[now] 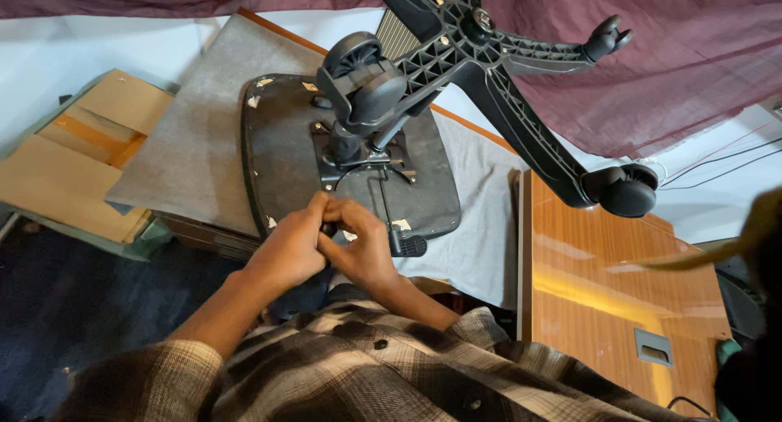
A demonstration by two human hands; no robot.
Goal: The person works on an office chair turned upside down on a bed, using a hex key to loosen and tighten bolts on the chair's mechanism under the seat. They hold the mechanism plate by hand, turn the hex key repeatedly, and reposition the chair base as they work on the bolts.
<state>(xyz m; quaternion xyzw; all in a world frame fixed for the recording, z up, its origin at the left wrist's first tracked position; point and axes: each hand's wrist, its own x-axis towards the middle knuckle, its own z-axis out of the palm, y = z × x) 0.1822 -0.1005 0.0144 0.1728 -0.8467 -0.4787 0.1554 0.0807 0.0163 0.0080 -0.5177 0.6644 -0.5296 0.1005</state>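
Note:
An office chair lies upside down on a table, its black seat underside facing up. The black star base with caster wheels sticks up toward me. A metal mechanism plate sits at the seat's centre, with a lever running toward me. My left hand and my right hand are pressed together at the seat's near edge, fingers curled around a small dark part; what it is stays hidden.
A grey mat and a grey cloth lie under the seat. Flattened cardboard sits at the left. An orange wooden panel stands at the right. Maroon fabric hangs behind.

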